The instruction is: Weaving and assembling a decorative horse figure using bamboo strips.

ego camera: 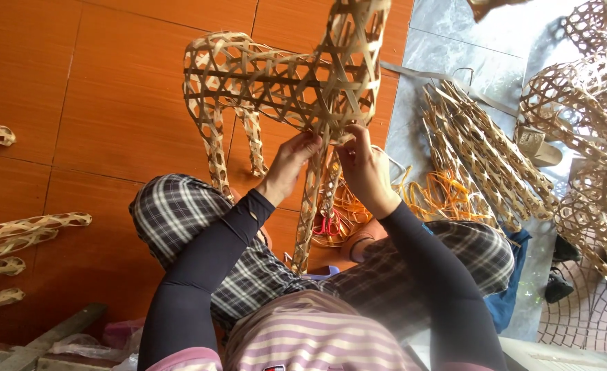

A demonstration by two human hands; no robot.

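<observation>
Item: open-weave animal figure of pale bamboo strips (pixel 283 82), four-legged, lattice in hexagonal pattern. Held up over the person's lap, above the orange tiled floor (pixel 111 103), its body toward the far edge of the floor and one long woven leg (pixel 310 206) hanging down between the knees.

Left hand (pixel 291 161): raised to the underside of the figure's body, fingers curled and closed on strip ends where the hanging leg meets the lattice. Whether it pinches one strip or several cannot be told.

Right hand (pixel 362 165): just beside the left, fingertips pressed onto the same joint, thumb and forefinger nipping a strip end.

Handling note, as a judgement: the joint looks best served by one hand steadying the lattice while the other feeds the loose strip through the neighbouring opening, pulled snug and flat so that it does not kink or split. Keeping the figure propped on the knee should prevent the leg from twisting out of line.

Surroundings: loose woven bamboo leg pieces (pixel 21 233) at the left edge of the floor; a heap of similar woven tubes (pixel 482 158) on the grey slab to the right; a tangle of orange-yellow cord (pixel 441 196) beside the right knee; red-handled scissors (pixel 326 225) under the figure; more finished lattice figures (pixel 592 117) at the far right.
</observation>
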